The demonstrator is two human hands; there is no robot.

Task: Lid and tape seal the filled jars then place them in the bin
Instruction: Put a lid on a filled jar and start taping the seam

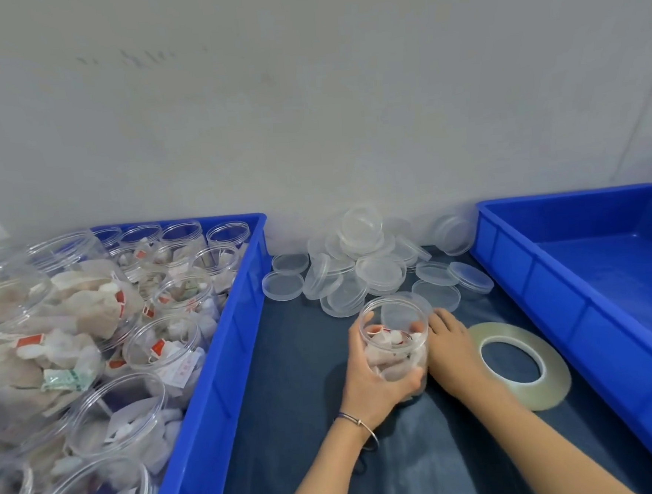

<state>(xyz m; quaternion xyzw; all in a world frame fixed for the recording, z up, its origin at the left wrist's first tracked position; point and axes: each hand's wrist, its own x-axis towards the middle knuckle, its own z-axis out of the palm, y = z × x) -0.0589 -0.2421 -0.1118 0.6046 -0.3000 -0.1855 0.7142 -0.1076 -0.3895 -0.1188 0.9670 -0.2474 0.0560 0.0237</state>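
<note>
The left bin ran off the left and near edges, its nearest jars blurred. The right bin was cut at the right edge. The right hand's fingertips hid behind the jar.

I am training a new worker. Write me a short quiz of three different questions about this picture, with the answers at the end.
1. True or false: the jar between the two hands already has a lid on it.
2. Multiple choice: where does the tape roll lie? A) inside the left bin B) flat on the dark cloth, right of the jar C) on top of the pile of lids
3. Short answer: what is inside the right bin?

Key
1. False: its mouth is open. The left hand grips it and the right hand rests against its side.
2. B
3. Nothing can be seen in it; the filled, unlidded jars are in the left bin, and the pile of lids lies on the cloth behind the jar.
</note>
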